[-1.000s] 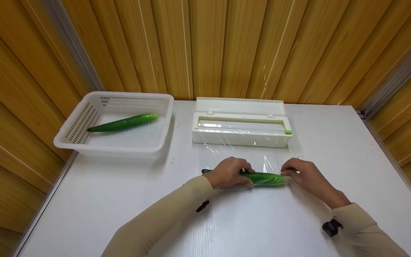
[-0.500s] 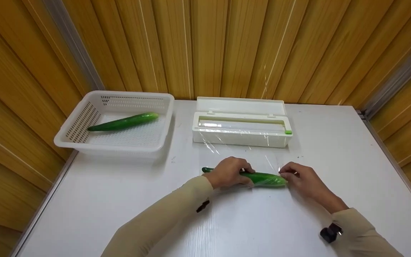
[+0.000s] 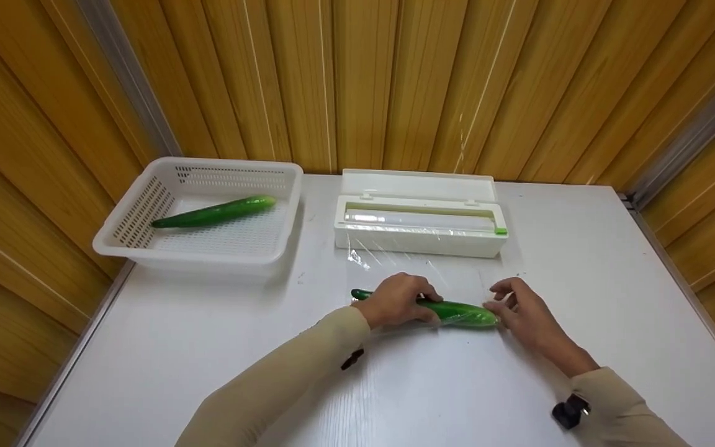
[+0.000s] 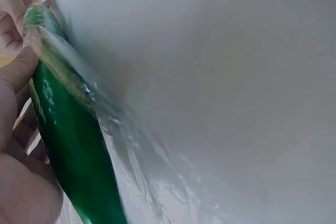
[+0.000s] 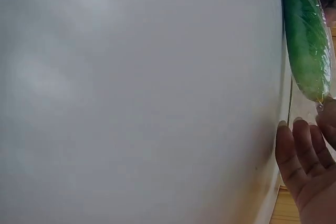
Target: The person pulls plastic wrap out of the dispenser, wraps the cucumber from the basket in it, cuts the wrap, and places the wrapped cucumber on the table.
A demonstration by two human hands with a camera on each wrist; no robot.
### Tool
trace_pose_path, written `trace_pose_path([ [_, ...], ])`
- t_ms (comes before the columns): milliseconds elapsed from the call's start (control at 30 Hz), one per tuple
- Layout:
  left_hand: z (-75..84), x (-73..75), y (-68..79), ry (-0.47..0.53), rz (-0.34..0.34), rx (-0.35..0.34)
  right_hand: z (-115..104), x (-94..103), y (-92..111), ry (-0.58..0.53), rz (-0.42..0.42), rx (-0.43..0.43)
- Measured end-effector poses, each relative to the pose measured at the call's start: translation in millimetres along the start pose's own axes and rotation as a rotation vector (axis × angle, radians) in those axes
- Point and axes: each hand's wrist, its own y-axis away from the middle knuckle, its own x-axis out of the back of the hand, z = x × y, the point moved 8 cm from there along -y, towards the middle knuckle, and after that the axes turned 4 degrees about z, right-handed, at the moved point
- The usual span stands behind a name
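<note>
A green cucumber point(image 3: 460, 313) lies on the white table, partly covered by clear plastic wrap point(image 4: 131, 145). My left hand point(image 3: 398, 301) grips it around the middle, thumb on the near side and fingers over the far side. At the pale right end, my right hand point(image 3: 528, 316) touches the wrapped tip with its thumb, the other fingers spread apart from it. In the right wrist view the wrap is gathered to a small point at that tip. The wrap runs back to a white dispenser box point(image 3: 419, 241), whose lid stands up over the film roll point(image 3: 419, 218).
A white perforated basket point(image 3: 199, 254) at the back left holds another cucumber point(image 3: 215, 212). Wood-patterned panels point(image 3: 364, 81) rise behind the white table point(image 3: 457, 391). A small green piece point(image 3: 500, 231) sits at the box's right end.
The fingers of my right hand have spread from their pinch at the cucumber's right end, and the hand has shifted slightly. The wrap's creases have changed. My left hand has stayed in place.
</note>
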Motion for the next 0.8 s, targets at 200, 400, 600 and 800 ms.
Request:
trace_pose_path([
  [200,2.4,0.2,-1.0,0.012,0.007,-0.006,3,-3.5,2,-0.069,-0.025,-0.044],
  [400,2.9,-1.9,-1.3,-0.008,0.002,-0.012,3,-1.3,7,-0.039,-0.040,-0.067],
  [600,2.0,-2.1,-1.2,-0.016,0.008,-0.002,-4,3.1,12,-0.005,-0.052,-0.023],
  [800,1.8,-0.3,-0.1,-0.011,0.024,0.004,-8,0.0,15,0.084,-0.080,0.014],
])
